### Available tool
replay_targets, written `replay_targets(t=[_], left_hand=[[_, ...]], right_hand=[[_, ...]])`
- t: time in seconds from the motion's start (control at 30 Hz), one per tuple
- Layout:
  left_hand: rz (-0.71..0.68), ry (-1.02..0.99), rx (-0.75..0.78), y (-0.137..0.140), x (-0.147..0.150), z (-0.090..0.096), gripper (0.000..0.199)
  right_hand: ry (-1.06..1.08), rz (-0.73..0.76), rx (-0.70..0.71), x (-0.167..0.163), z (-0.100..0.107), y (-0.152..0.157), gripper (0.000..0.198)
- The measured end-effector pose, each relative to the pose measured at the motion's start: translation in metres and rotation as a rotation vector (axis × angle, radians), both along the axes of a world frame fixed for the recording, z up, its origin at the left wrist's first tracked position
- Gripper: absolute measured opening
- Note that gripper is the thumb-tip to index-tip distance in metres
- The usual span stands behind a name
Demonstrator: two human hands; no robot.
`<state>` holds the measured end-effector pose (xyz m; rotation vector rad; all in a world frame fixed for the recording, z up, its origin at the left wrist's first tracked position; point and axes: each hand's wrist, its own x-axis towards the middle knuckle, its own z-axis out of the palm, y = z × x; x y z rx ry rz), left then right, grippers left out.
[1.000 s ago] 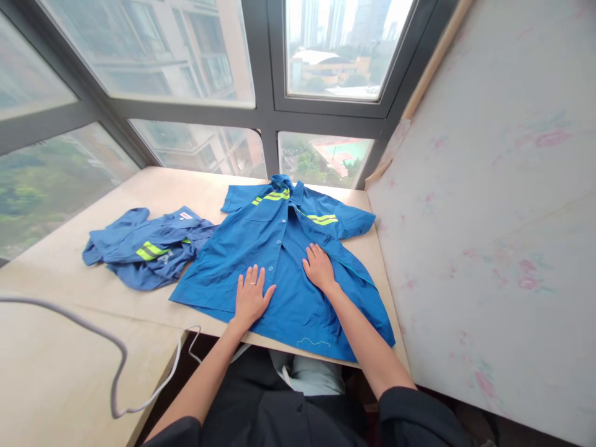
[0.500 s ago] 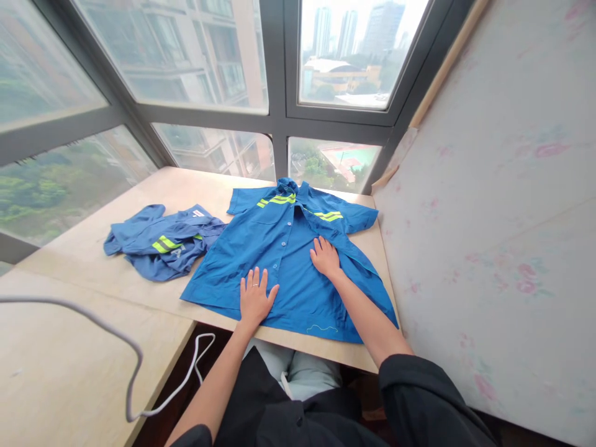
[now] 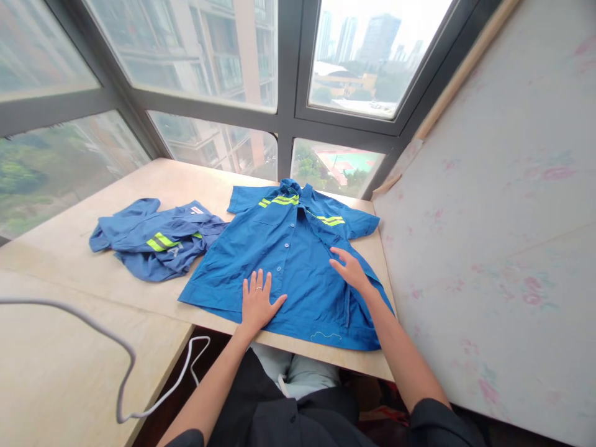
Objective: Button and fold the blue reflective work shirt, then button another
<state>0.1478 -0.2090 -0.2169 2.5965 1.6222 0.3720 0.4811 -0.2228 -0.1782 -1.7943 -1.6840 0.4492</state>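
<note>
A blue short-sleeved shirt point(image 3: 261, 248) with yellow-green reflective stripes lies spread on the wooden table, collar toward the window. Its button front is undone along the lower part, with several buttons showing. My left hand point(image 3: 259, 304) rests flat near the hem, fingers spread, a ring on one finger. On the other side, my right hand point(image 3: 350, 270) is over the right front panel with its fingers apart, holding nothing; whether it touches the cloth is hard to tell. A second blue garment point(image 3: 158, 239) with similar stripes lies crumpled to the left.
The pale wooden table point(image 3: 56, 248) runs up to the window frame point(image 3: 285, 124). A floral-papered wall panel point(image 3: 484, 248) borders the right side. At the lower left, a white cable point(image 3: 133, 357) loops over the table edge.
My right hand has moved right and slightly down across the shirt, from lying flat to a more raised pose. My left hand stays near the hem. The view has shifted a little.
</note>
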Motion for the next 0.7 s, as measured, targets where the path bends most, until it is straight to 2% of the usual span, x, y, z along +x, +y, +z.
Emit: replay_targets(t=[0.07, 0.13, 0.27, 0.33, 0.43, 0.53, 0.63, 0.7], left_hand=[[0.000, -0.017, 0.020, -0.001, 0.000, 0.000, 0.078], [-0.013, -0.031, 0.035, -0.001, -0.001, 0.001, 0.075], [-0.049, -0.063, 0.059, 0.000, -0.003, 0.003, 0.070], [-0.053, -0.083, 0.071, 0.001, -0.004, 0.002, 0.069], [-0.059, -0.113, 0.076, 0.003, -0.003, 0.002, 0.068], [-0.069, -0.149, 0.075, 0.003, -0.003, 0.002, 0.067], [-0.068, -0.196, 0.076, 0.002, -0.002, 0.002, 0.066], [-0.070, -0.228, 0.071, 0.002, -0.002, 0.002, 0.066]], right_hand=[[-0.004, -0.151, 0.045, 0.016, 0.002, -0.025, 0.047], [-0.028, -0.305, 0.017, 0.032, 0.002, -0.050, 0.048], [0.034, -0.495, -0.231, 0.048, 0.002, -0.094, 0.049], [0.071, -0.552, -0.303, 0.047, 0.003, -0.108, 0.049], [0.065, -0.631, -0.334, 0.043, 0.009, -0.119, 0.053], [0.003, -0.680, -0.355, 0.040, 0.023, -0.126, 0.057], [-0.133, -0.686, -0.307, 0.020, 0.042, -0.132, 0.050], [-0.238, -0.610, -0.229, -0.010, 0.051, -0.133, 0.047]])
